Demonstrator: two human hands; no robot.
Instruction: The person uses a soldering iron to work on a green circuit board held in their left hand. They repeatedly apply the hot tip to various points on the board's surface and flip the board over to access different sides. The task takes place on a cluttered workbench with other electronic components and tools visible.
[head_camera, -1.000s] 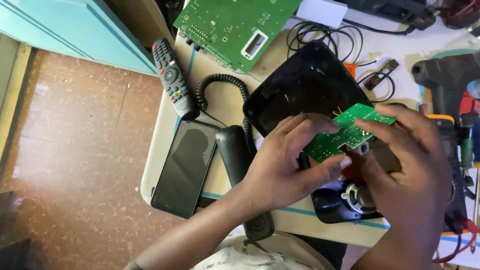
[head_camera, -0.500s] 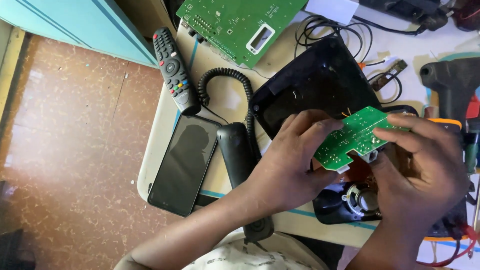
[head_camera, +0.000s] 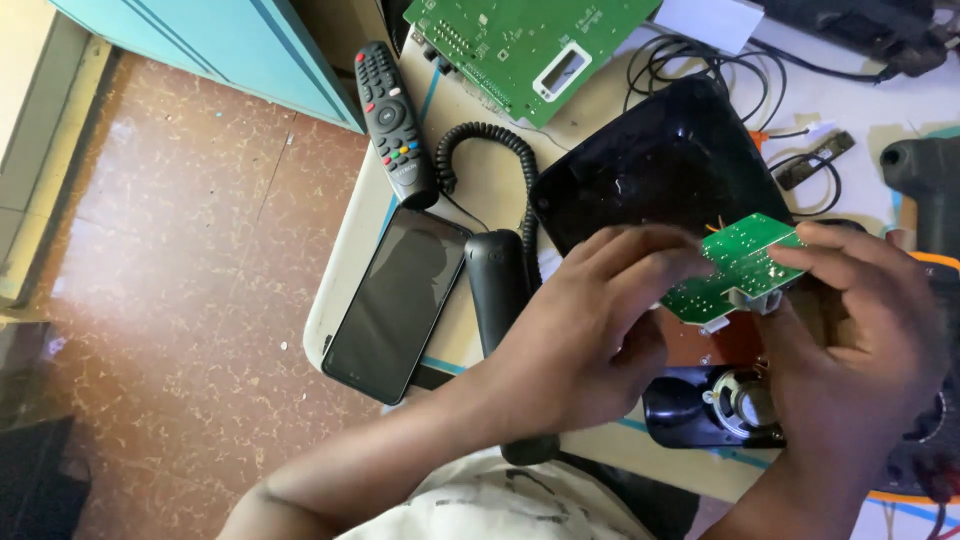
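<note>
Seen from the head camera, a person at a cluttered workbench (head_camera: 350, 270) holds a small green circuit board (head_camera: 735, 265) above an opened black telephone shell (head_camera: 650, 170). The left hand (head_camera: 590, 330) pinches the board's near edge; the right hand (head_camera: 860, 330) closes on its far edge. Left of the shell lie the handset (head_camera: 497, 285) with its coiled cord (head_camera: 480, 160), a dark smartphone (head_camera: 398, 302) and a remote control (head_camera: 392, 122); a larger green board (head_camera: 520, 45) sits behind. The step appears to be inspecting the removed board; turning it further calls for a steady two-handed grip.
</note>
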